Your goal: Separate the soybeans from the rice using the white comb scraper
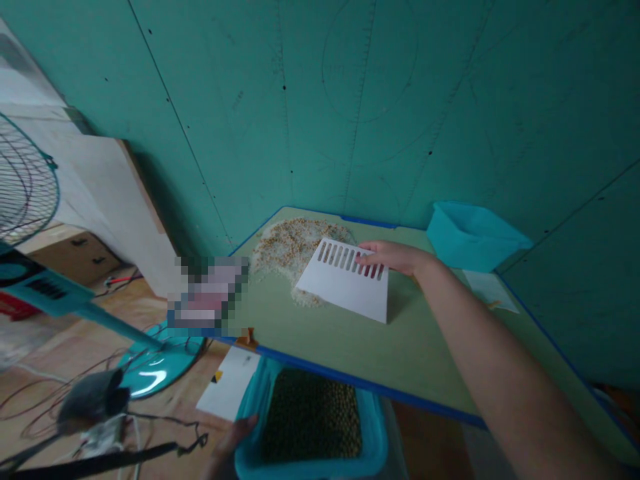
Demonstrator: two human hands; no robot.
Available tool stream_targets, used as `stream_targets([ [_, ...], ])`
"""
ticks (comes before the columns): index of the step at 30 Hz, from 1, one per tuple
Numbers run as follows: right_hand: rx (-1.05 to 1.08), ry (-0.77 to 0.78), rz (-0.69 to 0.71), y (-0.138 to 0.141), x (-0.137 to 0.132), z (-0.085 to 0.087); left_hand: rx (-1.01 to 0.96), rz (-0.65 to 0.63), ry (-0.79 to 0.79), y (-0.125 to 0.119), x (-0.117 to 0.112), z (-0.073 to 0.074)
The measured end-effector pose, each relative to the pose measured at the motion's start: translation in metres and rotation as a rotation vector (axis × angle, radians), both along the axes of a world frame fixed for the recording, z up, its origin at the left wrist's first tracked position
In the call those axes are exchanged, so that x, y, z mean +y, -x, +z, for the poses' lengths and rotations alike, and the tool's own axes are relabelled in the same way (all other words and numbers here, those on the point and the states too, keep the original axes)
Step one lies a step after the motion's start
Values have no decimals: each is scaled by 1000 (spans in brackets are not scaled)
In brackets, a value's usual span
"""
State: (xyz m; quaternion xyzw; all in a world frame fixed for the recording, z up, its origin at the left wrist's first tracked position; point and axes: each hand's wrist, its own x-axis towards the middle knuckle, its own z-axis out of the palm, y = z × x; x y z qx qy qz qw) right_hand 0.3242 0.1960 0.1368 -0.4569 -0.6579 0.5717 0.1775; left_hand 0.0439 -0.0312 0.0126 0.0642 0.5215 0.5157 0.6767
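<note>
My right hand (pixel 395 257) reaches across the green table (pixel 400 347) and grips the top edge of a white slotted card (pixel 345 280), which stands tilted on the tabletop. Beside the card's left edge lies a heap of mixed pale and tan grains (pixel 293 243). My left hand (pixel 233 437) is below the table's near edge, fingers curled on the rim of a turquoise tub (pixel 377 440) filled with dark green beans (pixel 313 417).
An empty turquoise tub (pixel 470 235) stands at the table's far right corner against the teal wall, a paper sheet (pixel 490 290) beside it. A standing fan (pixel 30 193) with its round base (pixel 160 363) is on the floor at left, with cables and a white card (pixel 230 383).
</note>
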Motion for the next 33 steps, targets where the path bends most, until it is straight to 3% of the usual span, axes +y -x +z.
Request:
stream_targets([
  [6,59,26,75,8,-4,1,-94,173,97,9,1,-16],
  [13,83,-17,12,11,-6,6,-197,81,153,2,6,3],
  [16,58,-3,25,11,-6,6,-248,79,180,2,4,5],
  [19,50,6,60,11,-5,3,-187,81,132,2,0,5],
  [24,61,1,63,13,-4,0,27,-32,-28,-4,-3,12],
  [28,87,42,53,15,-6,-1,65,-57,-36,-5,-4,11],
  [33,111,79,73,20,-8,-3,-23,-34,11,-2,-3,8],
])
